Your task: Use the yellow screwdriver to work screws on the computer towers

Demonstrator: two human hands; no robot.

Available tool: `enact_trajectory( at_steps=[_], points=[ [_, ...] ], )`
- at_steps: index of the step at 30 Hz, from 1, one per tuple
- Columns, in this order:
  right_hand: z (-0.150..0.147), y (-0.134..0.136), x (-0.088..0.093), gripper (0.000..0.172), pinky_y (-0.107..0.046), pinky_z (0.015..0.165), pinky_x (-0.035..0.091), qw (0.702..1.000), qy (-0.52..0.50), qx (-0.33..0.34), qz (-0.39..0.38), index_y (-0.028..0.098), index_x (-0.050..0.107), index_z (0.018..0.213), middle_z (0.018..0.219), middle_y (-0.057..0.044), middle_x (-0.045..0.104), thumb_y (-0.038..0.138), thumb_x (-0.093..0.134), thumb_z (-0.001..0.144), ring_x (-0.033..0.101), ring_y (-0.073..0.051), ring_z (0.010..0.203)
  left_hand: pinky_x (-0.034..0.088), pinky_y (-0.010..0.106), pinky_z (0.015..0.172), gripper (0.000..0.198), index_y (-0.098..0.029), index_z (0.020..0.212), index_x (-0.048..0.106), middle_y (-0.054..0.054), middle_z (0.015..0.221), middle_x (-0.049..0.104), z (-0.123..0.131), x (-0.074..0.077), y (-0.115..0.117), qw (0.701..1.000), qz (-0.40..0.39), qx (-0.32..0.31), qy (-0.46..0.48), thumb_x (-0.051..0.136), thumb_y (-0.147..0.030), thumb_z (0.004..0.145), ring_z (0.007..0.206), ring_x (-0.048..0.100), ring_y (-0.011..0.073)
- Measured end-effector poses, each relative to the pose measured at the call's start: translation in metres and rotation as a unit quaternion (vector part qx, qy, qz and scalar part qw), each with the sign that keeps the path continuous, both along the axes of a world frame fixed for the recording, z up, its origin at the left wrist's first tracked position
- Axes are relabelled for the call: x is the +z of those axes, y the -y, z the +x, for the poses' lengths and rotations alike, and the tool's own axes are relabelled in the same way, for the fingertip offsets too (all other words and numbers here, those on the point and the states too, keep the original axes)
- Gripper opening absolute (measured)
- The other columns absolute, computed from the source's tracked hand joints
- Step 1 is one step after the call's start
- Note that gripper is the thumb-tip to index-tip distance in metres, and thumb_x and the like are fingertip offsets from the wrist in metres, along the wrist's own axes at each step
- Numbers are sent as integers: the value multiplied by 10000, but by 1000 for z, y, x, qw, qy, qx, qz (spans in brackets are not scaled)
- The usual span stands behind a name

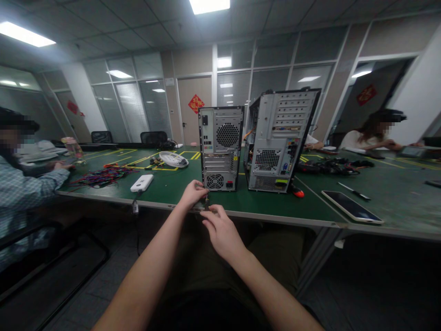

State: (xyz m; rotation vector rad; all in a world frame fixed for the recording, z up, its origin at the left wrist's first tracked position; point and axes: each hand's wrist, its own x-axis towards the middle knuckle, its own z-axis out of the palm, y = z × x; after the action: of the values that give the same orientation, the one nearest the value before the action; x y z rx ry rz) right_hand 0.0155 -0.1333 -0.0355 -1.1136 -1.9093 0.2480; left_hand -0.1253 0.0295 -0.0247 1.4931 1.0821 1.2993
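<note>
Two computer towers stand upright on the green table, their rear panels facing me. At the lower left corner of the smaller tower [220, 147], my left hand [191, 195] is closed, thumb and forefinger pinched together. What lies between those fingertips is too small to make out. Just below, a small dark piece with a brass-coloured upper part [207, 203] stands at the table's front edge. My right hand [222, 230] curls its thumb and fingers at the dark lower end of this piece. The bigger tower [272, 142] is to the right, its left side uncovered.
A white power bank [142, 183] with a cable, coloured wires [105, 175] and a white basket [174, 159] lie left. Rightward are a red-ended tool [298, 194], a phone [351, 207], a pen-like tool [354, 191] and black cables [332, 166]. People sit at both sides.
</note>
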Motion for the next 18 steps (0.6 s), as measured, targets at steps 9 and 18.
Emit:
enact_trajectory(
  at_steps=[9,18],
  points=[
    [3,1,3,277,-384,1056,485,999,-30,12,-32,217,699,1165,1259,-100,595,126,618,916,624,-219,1137,466,221,554,371,-208,902,502,-44,585,639,2,-3,-4,1000,-4,10,-1,802,-181,686,519,630,136],
    [2,-2,2,124,-354,891,545,997,-71,1,-25,221,627,1064,1043,-61,653,224,635,941,652,-216,954,495,236,573,316,-198,919,466,18,663,720,4,2,-1,999,-21,-22,21,663,-69,708,484,604,111]
  ],
)
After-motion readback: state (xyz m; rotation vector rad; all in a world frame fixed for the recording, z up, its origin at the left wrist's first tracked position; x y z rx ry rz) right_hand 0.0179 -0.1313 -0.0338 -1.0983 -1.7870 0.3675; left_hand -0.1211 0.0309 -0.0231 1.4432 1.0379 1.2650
